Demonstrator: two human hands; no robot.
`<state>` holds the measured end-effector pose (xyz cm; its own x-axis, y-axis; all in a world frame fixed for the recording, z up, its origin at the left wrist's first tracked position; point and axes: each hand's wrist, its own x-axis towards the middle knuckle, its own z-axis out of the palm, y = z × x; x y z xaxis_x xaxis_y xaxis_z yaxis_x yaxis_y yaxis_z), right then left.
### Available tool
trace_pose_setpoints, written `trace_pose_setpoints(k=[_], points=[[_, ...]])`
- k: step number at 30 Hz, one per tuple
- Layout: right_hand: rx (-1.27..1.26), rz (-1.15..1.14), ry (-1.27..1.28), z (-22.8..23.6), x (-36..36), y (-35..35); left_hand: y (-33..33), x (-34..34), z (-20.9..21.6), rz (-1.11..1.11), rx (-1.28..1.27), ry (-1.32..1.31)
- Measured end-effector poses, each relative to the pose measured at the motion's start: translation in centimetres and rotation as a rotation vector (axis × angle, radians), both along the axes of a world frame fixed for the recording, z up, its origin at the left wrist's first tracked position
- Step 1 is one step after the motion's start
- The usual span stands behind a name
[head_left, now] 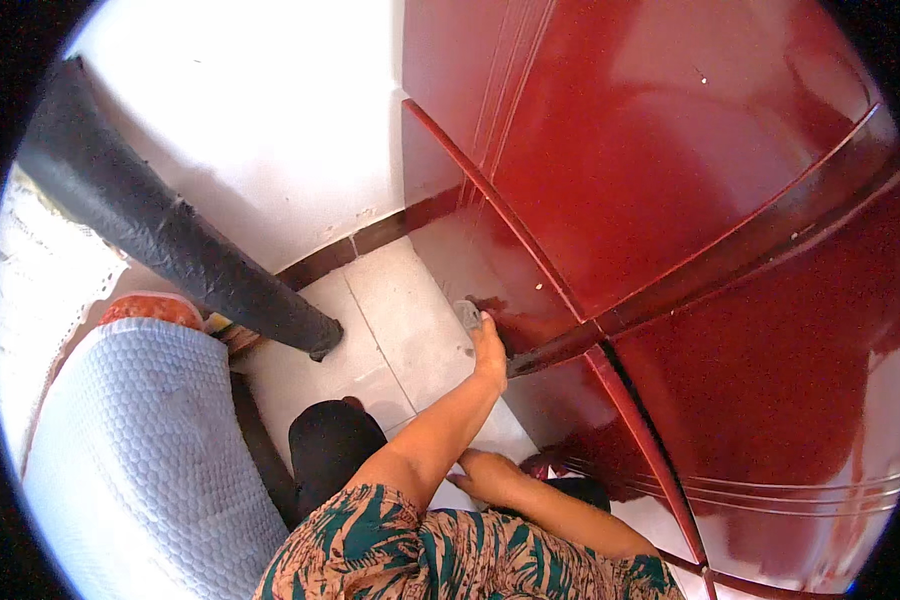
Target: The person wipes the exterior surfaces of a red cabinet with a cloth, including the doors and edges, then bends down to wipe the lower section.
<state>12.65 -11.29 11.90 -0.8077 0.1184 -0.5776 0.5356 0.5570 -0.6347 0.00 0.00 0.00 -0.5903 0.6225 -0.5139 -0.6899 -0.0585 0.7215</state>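
My left hand (489, 352) reaches forward to the lower edge of a glossy dark-red cabinet (690, 200). Its fingers are closed on a crumpled grey cloth (467, 314), which touches the cabinet's side close to the tiled floor. Most of those fingers are hidden behind the hand. Below the left forearm, my right hand (490, 477) hangs near my dark-clothed leg, fingers loosely apart, with no object visible in it. The leg and the left forearm partly cover it.
A thick pole wrapped in black (185, 225) slants down to the pale floor tiles (370, 310) on the left. Beside it is a seat or bed edge under a light-blue quilted cover (155, 420). A white wall (270, 110) with dark skirting (380, 232) stands behind.
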Motion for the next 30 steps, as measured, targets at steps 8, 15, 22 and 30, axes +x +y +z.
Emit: trace_pose_setpoints(k=[8,15,22,30], points=[[-0.011,0.025,-0.021,-1.7,3.7,0.8,0.5,2.5,6.6,0.134,0.047,0.176],[-0.134,0.147,0.219,-1.9,3.6,0.3,-3.0,5.8,14.1,-0.002,0.376,1.288],[-0.033,0.115,0.132,-1.8,4.1,0.5,0.1,2.8,9.7,0.172,0.052,0.626],[-0.058,0.02,0.224,-3.7,5.1,-0.1,-1.1,1.8,-2.3,-0.036,0.148,-0.412]])
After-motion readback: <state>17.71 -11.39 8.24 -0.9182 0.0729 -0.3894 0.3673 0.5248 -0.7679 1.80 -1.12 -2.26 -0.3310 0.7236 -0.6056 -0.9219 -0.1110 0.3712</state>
